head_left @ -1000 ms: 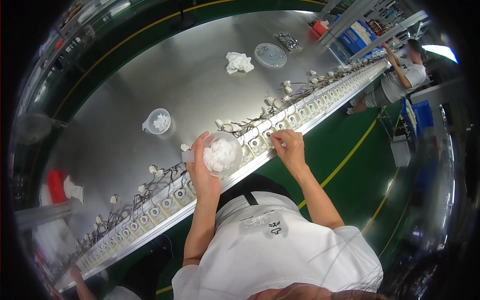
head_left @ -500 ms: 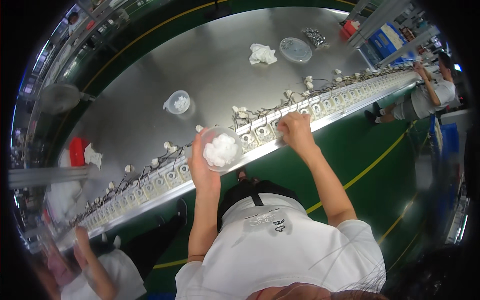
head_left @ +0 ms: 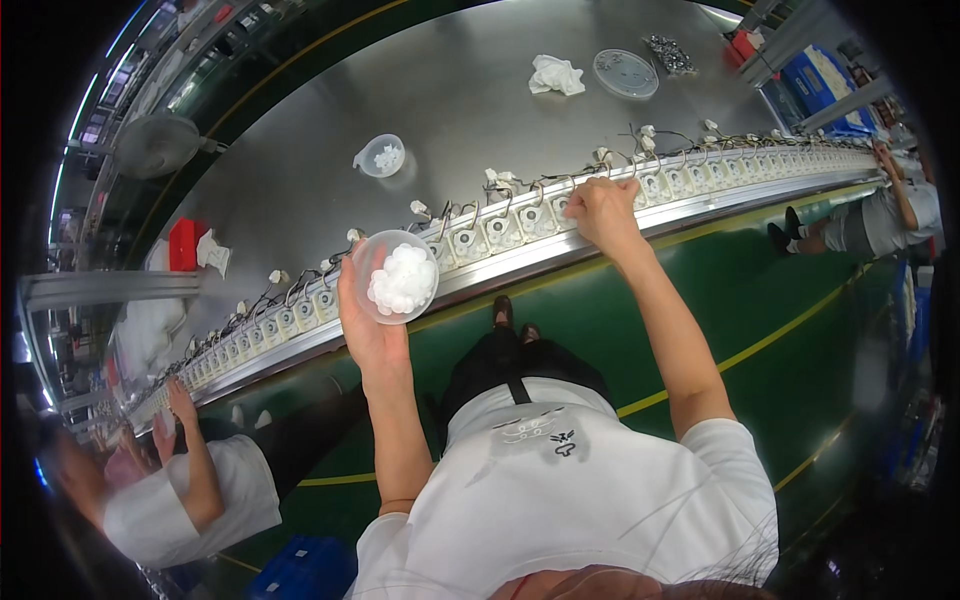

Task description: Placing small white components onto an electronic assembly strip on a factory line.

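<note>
My left hand (head_left: 365, 325) is wrapped round the side of a translucent plastic bowl (head_left: 369, 259), just in front of the metal table's near edge. A heap of small white rounded pieces (head_left: 404, 280) lies in the bowl. My right hand (head_left: 607, 216) is over a long row of whitish square housings (head_left: 499, 230), each with a round dark centre. Its fingers are bent and pressed together on or just above one housing; the fingertips hide whatever may be between them. Dark wires with white connectors (head_left: 500, 180) rise along the row's far side.
On the metal table (head_left: 300, 140) stand a small clear cup (head_left: 382, 158) of white bits, a crumpled white cloth (head_left: 556, 76), a round clear lid (head_left: 626, 75) and a bag of metal parts (head_left: 670, 54). Co-workers stand at left (head_left: 190, 490) and right (head_left: 893, 205). A red box (head_left: 185, 245) sits left.
The bowl and my left hand have shifted left along the row. My right hand stays at the row with its fingers still bent; the whole view has turned slightly.
</note>
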Available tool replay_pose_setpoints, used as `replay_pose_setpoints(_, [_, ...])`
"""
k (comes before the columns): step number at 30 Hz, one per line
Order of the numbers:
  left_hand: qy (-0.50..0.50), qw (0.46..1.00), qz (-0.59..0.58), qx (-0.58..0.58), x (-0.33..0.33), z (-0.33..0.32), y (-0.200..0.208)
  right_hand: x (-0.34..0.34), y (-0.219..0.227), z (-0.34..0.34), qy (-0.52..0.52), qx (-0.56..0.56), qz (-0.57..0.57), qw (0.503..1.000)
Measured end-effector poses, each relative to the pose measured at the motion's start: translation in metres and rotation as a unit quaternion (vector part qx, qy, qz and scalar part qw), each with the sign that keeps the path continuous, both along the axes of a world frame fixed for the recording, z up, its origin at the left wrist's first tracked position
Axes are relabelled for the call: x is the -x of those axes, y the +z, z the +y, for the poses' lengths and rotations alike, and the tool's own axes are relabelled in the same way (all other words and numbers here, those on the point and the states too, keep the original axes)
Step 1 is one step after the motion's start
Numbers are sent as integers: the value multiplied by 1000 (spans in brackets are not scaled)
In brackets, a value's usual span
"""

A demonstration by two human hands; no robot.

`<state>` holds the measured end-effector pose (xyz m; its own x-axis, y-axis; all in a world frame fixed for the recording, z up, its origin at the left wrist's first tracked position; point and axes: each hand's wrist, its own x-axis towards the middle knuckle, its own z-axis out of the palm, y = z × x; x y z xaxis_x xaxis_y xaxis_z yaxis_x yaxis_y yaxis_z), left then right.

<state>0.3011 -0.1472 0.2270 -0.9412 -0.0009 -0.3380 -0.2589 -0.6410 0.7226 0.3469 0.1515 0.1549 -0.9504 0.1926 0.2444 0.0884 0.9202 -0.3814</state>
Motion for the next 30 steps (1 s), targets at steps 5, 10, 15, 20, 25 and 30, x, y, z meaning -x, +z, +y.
replay_pose_setpoints(5, [1, 1000, 0, -4, -10, 3, 1, -7, -6, 2, 5, 2, 69, 998])
replay_pose_setpoints(10, [-15, 1000, -9, -7, -24, 12, 3, -19, 22, -7, -25, 117, 45, 992])
replay_pose_setpoints(15, [-5, 1000, -10, -1, -34, 14, 0, -28, 44, -27, 25, 301, 77, 950])
replay_pose_setpoints(20, [-18, 999, -45, 19, -40, 23, -12, -20, 71, -62, 125, 410, 15, 903])
replay_pose_setpoints(25, [-55, 995, -81, 34, -38, 25, -7, 0, 78, -93, 184, 379, -18, 907])
replay_pose_setpoints(30, [-81, 994, -56, 53, -31, 23, -13, 22, 81, -113, 200, 243, -58, 947])
